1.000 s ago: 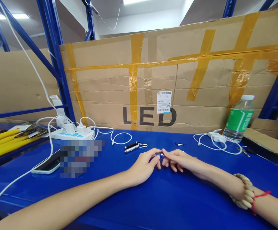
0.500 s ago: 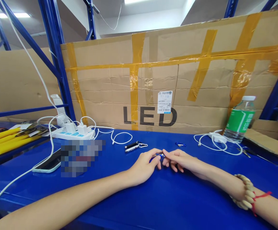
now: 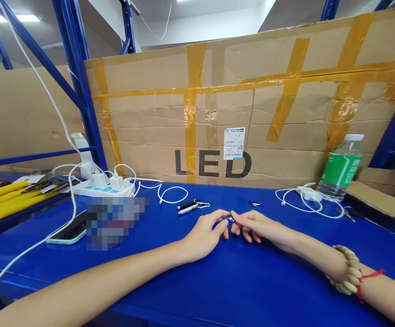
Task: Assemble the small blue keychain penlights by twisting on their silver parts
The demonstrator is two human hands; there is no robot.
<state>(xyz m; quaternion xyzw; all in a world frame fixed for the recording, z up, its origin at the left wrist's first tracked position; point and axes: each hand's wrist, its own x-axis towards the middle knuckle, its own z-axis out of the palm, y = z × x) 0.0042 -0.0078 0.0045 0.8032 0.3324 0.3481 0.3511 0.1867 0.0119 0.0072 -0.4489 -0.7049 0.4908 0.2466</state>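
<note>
the fingers of the left hand point(image 3: 206, 234) are curling nearly closed, pinching a small blue and silver item point(image 3: 229, 220) between thumb and forefinger. the right hand point(image 3: 252, 223) is bringing its thumb and forefinger together at the item's silver end, its other fingers bending loosely beneath. the item is sitting between both hands, just over the blue table point(image 3: 218, 281). beyond them, a black and a silver cylinder point(image 3: 187, 208) are lying beside a blue carabiner point(image 3: 255, 203), well apart from it. the cardboard point(image 3: 150, 131) behind is reading "LED" in large black letters, and its white label point(image 3: 234, 143) is showing a barcode and print too small to read. a bottle point(image 3: 342, 168) is wearing a green label with white characters.
</note>
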